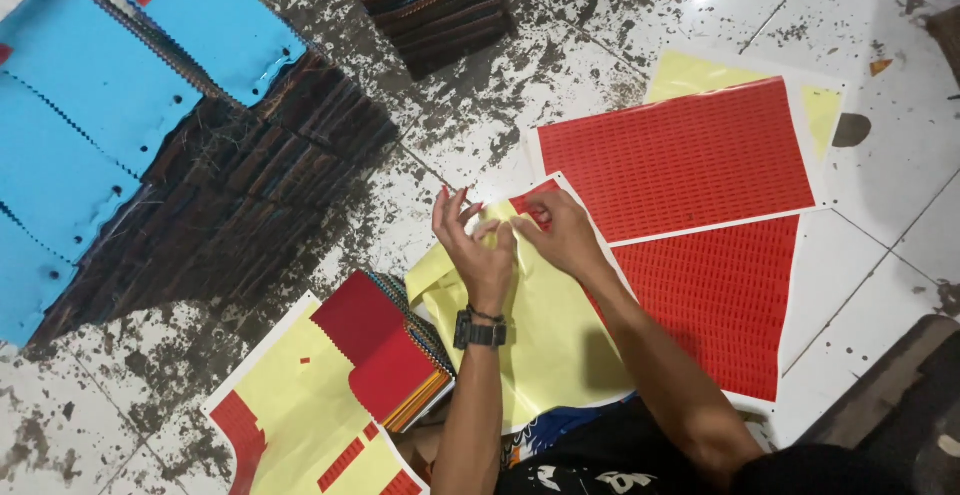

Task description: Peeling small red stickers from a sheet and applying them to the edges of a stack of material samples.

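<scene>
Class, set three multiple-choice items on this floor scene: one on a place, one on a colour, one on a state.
1. Where does the swatch book with the red top lie?
A. on the blue-topped stacks
B. on a yellow sheet by the left forearm
C. on the far red sheet

2. What colour tops the stacks at left?
A. blue
B. green
C. white

3. What is on the left wrist?
A. nothing
B. a cloth band
C. a dark watch

Answers: 1 B, it rests on the yellow sheet; 2 A, blue covers show; 3 C, the watch straps the wrist below the left hand.
</scene>
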